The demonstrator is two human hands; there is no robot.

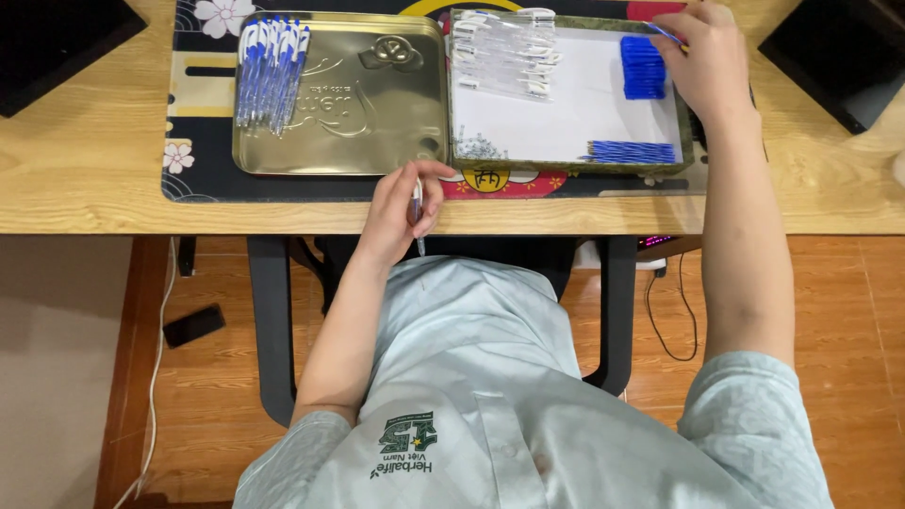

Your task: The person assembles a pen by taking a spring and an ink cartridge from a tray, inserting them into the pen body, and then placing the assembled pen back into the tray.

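A person sits at a wooden desk (85,160), seen from above, assembling ballpoint pens with bare hands.

The left hand (401,212) rests at the near edge of the desk, its fingers closed around a partly built pen (417,212) that points down toward the lap. The pen looks clear-bodied with a dark tip; it is small in the picture, so whether it already has its cap is hard to tell.

The right hand (702,61) reaches to the far right corner of a shallow white-lined tray (566,132). Its fingertips pinch a small blue part (667,34) just above a neat stack of blue caps (643,68).

The tray holds the supplies: a row of clear pen barrels (504,52) along its far left, a small heap of tiny springs (478,146) in the near left corner, and a bundle of blue refills (632,151) along the near right edge.

To the left of the tray lies a gold metal tin lid (368,104). A bundle of finished blue and white pens (271,71) lies at its far left corner, with most of the lid bare.

Judging by this, a fair batch is done, yet many barrels, caps and refills remain, so the work seems to be somewhere in its middle.

Both containers sit on a dark floral mat (198,85).
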